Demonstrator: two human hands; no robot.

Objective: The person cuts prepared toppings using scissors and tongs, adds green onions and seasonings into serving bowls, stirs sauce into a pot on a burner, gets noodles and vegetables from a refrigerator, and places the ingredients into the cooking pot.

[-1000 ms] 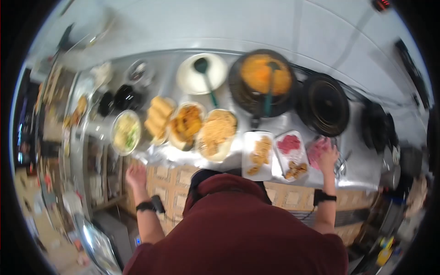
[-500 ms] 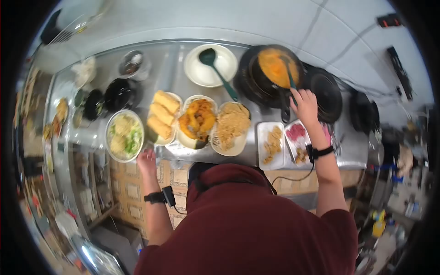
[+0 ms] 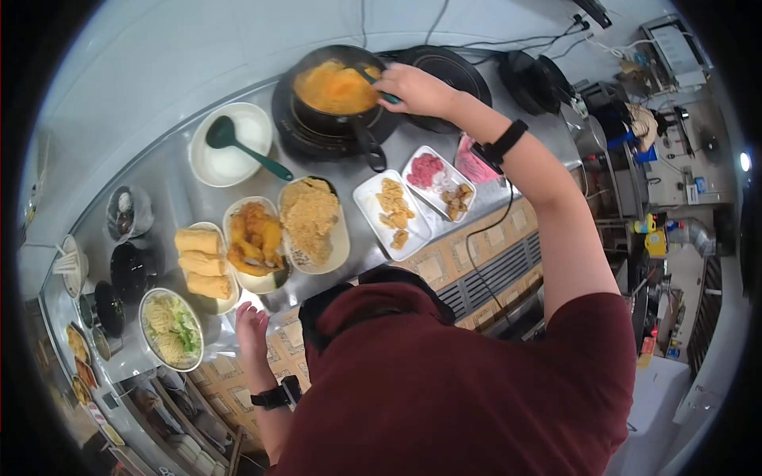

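My right hand (image 3: 407, 89) is closed round the handle of a green utensil (image 3: 387, 97), whose other end is in a black pot (image 3: 321, 119) of orange food (image 3: 334, 84). My left hand (image 3: 252, 324) hangs at the counter's front edge, fingers loosely apart and holding nothing. Close to it are a plate of three yellow rolls (image 3: 203, 262), a dish of fried orange pieces (image 3: 255, 238) and a bowl of noodles and greens (image 3: 171, 328). A white bowl (image 3: 203, 158) with a green ladle (image 3: 225, 135) stands left of the pot.
White trays (image 3: 367, 187) (image 3: 419, 158) hold crumbed pieces and pink meat, beside a pink bag (image 3: 479, 163). A dish of breaded food (image 3: 310, 220) is at the middle. Black pans (image 3: 533, 82), a black round cooker (image 3: 446, 79) and cables lie at the back right; black bowls (image 3: 129, 272) are left.
My right hand went from the pink bag to the green utensil in the pot and is now closed on it. The view has turned, and my left hand stays near the counter edge.
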